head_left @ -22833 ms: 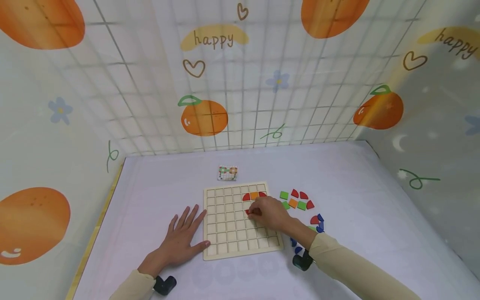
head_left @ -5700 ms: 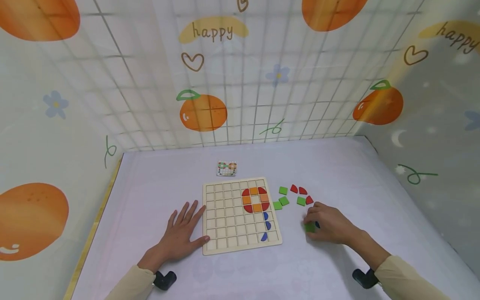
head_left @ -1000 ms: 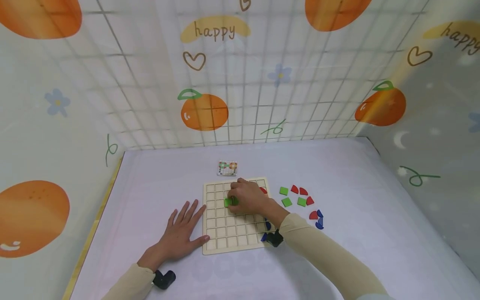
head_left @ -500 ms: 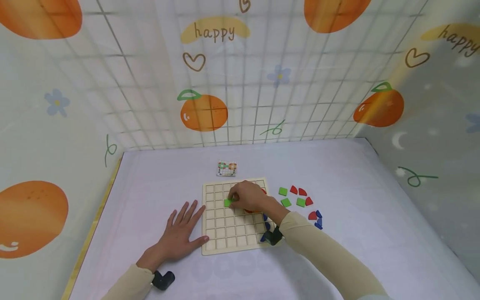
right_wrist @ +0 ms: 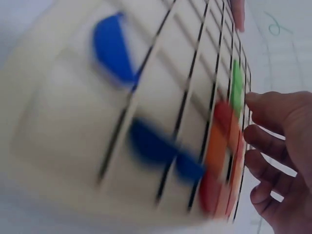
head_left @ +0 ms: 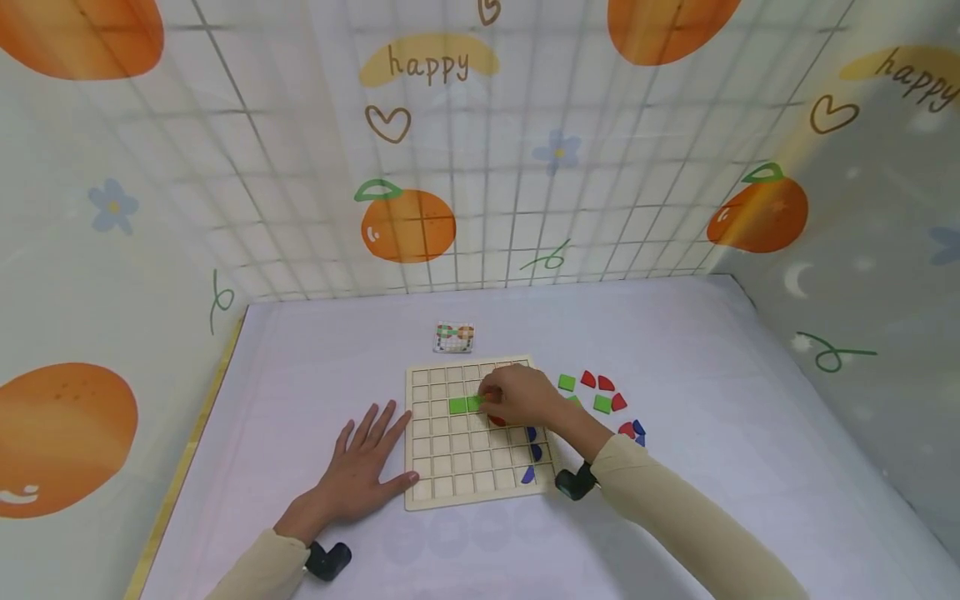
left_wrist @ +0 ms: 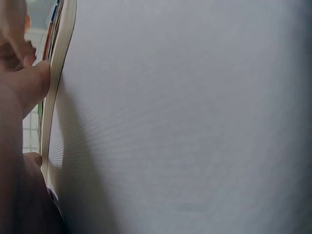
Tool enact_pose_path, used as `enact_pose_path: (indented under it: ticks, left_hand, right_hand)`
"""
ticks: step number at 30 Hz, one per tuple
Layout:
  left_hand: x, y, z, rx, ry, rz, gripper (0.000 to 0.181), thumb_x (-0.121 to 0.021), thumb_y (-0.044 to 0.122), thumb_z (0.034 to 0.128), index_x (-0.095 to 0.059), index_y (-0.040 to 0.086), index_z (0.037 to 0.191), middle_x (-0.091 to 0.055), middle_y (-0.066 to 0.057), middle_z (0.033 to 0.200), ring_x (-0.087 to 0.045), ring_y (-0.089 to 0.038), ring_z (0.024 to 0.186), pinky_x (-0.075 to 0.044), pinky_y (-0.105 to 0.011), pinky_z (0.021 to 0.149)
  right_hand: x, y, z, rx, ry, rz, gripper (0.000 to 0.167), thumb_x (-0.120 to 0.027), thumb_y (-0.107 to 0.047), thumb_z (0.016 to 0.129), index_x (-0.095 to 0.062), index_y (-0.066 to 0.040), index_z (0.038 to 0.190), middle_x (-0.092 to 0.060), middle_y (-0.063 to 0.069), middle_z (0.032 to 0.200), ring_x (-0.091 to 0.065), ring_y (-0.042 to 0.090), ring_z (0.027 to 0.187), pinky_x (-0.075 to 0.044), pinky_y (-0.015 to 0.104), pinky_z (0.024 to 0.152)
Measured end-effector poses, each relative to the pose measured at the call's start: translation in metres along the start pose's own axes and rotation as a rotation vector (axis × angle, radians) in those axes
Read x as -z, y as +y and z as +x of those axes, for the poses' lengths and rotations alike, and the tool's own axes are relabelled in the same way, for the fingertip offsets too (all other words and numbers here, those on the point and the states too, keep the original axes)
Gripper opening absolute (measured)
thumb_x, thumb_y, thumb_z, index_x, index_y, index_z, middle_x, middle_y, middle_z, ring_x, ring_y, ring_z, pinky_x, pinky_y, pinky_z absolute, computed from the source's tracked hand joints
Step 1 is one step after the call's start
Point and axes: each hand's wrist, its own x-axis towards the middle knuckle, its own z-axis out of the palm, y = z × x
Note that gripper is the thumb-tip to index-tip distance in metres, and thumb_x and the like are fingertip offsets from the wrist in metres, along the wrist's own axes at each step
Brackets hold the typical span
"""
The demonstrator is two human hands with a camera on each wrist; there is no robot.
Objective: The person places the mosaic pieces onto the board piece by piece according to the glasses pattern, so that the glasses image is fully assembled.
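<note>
My right hand (head_left: 521, 395) hovers over the upper right part of the wooden grid board (head_left: 442, 504), fingers loosely bent. In the right wrist view, thumb and fingers stand apart with nothing visible between them. Just left of the fingertips, two green square tiles (head_left: 458, 406) lie side by side in cells. The hand hides most of the red and orange ring; a red quarter piece (head_left: 497, 421) shows below it. Three blue pieces (head_left: 536, 452) run down the board's right side. My left hand (head_left: 358, 477) lies spread on the table, fingertip and thumb touching the board's left edge.
Loose pieces lie right of the board: green squares (head_left: 602, 404), red quarter pieces (head_left: 606, 382) and blue pieces (head_left: 639, 427). A small pattern card (head_left: 453, 337) sits behind the board. Printed curtains (head_left: 480, 192) surround the white table (head_left: 322, 350).
The right hand brought a second green tile beside the first, let it go in its cell and has drawn slightly right. Earlier, ring and blue pieces were laid. The left hand stays put.
</note>
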Motion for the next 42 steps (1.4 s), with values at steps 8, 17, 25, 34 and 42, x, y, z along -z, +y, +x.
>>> enact_pose_path:
  ticks: [8, 17, 25, 34, 42]
  left_hand:
    - [0.001, 0.001, 0.0, 0.013, -0.021, 0.022, 0.089, -0.054, 0.066, 0.09, -0.024, 0.016, 0.158, -0.013, -0.012, 0.163, -0.007, -0.038, 0.148, -0.006, -0.063, 0.113]
    - [0.004, 0.001, 0.0, 0.022, -0.05, 0.03, 0.089, -0.051, 0.068, 0.09, -0.023, 0.017, 0.158, -0.012, -0.012, 0.163, -0.006, -0.037, 0.148, -0.006, -0.062, 0.113]
    - [0.003, 0.001, 0.001, 0.022, -0.045, 0.033, 0.09, -0.051, 0.069, 0.0895, -0.022, 0.018, 0.158, -0.011, -0.011, 0.164, -0.005, -0.036, 0.148, -0.005, -0.062, 0.113]
    - [0.002, 0.001, 0.001, 0.023, -0.037, 0.024, 0.09, -0.053, 0.067, 0.0897, -0.023, 0.017, 0.158, -0.012, -0.012, 0.163, -0.006, -0.037, 0.148, -0.005, -0.062, 0.113]
    - [0.001, 0.002, 0.0, 0.015, -0.013, 0.013, 0.089, -0.056, 0.065, 0.0892, -0.025, 0.016, 0.157, -0.014, -0.013, 0.163, -0.008, -0.038, 0.148, -0.006, -0.063, 0.112]
  right_hand:
    - [0.016, 0.045, -0.042, -0.171, 0.078, 0.002, 0.017, -0.076, -0.025, 0.087, -0.076, -0.014, 0.1, -0.06, -0.011, 0.076, -0.052, 0.009, 0.066, -0.046, 0.025, 0.057]
    - [0.026, 0.087, -0.078, -0.284, 0.109, -0.077, 0.022, -0.08, -0.025, 0.083, -0.076, -0.011, 0.1, -0.061, -0.008, 0.08, -0.054, 0.012, 0.071, -0.049, 0.028, 0.06]
    - [0.024, 0.1, -0.088, -0.283, 0.112, -0.097, 0.024, -0.081, -0.03, 0.082, -0.077, -0.014, 0.099, -0.061, -0.008, 0.084, -0.056, 0.011, 0.075, -0.052, 0.03, 0.066]
    - [0.027, 0.102, -0.083, -0.335, 0.19, -0.19, 0.028, -0.08, -0.025, 0.083, -0.075, -0.008, 0.104, -0.061, 0.001, 0.087, -0.052, 0.017, 0.073, -0.049, 0.029, 0.058]
    - [0.035, 0.102, -0.075, -0.416, 0.142, -0.117, 0.027, -0.078, -0.019, 0.085, -0.071, -0.003, 0.106, -0.063, 0.005, 0.088, -0.057, 0.02, 0.077, -0.051, 0.033, 0.061]
